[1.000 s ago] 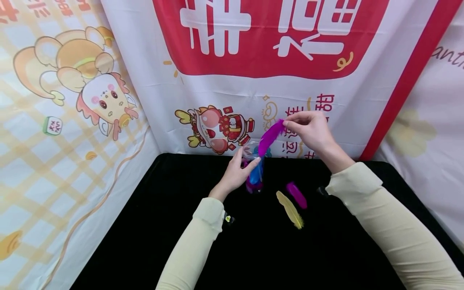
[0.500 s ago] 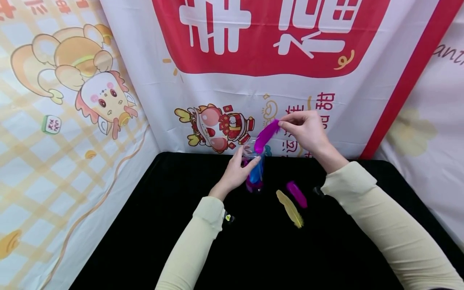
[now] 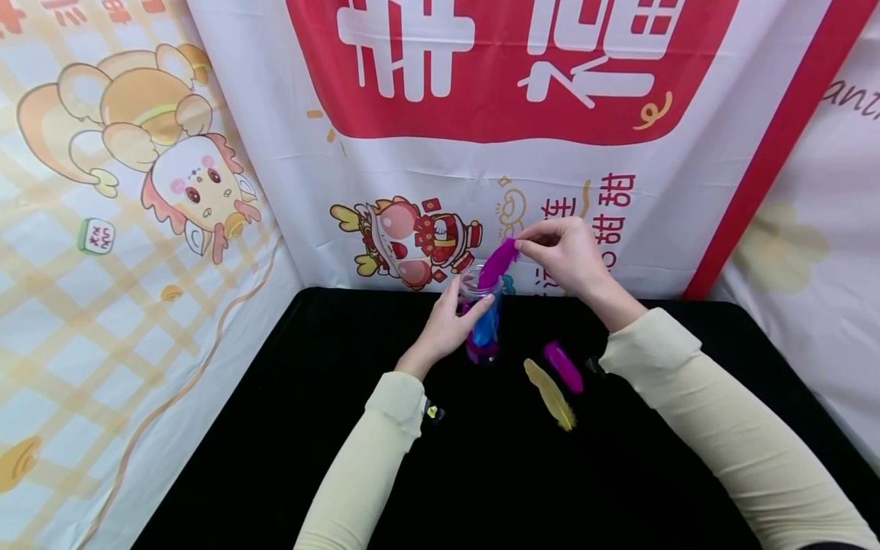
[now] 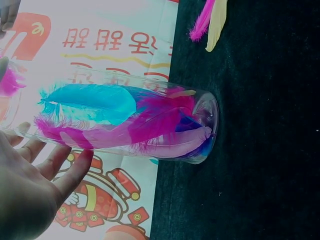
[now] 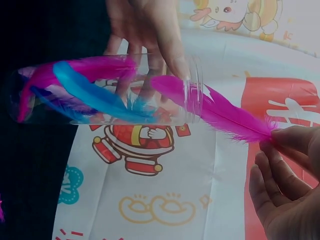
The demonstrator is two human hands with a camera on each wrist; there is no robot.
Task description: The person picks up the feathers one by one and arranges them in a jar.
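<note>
In the head view, a tall clear jar (image 3: 496,313) stands upright near the back of the black-covered table. My left hand (image 3: 442,325) grips it below the open mouth, thumb on one side and fingers on the other. Blue (image 4: 95,102), magenta, pale pink and dark purple feathers lie inside. By its quill end, my right hand (image 3: 572,256) pinches a magenta feather (image 5: 227,117) between thumb and fingers. The feather's broad tip reaches through the jar's mouth, as the right wrist view shows; its quill end is outside.
Two loose feathers, one magenta (image 3: 564,368) and one yellow (image 3: 550,395), lie on the black table cover (image 3: 481,473) to the right of the jar. A printed cloth backdrop (image 3: 412,168) hangs right behind the table, and another (image 3: 137,321) hangs along the left.
My right hand has moved left and slightly down, bringing the magenta feather's tip from above the jar's rim into its mouth. The left hand and jar have stayed in place.
</note>
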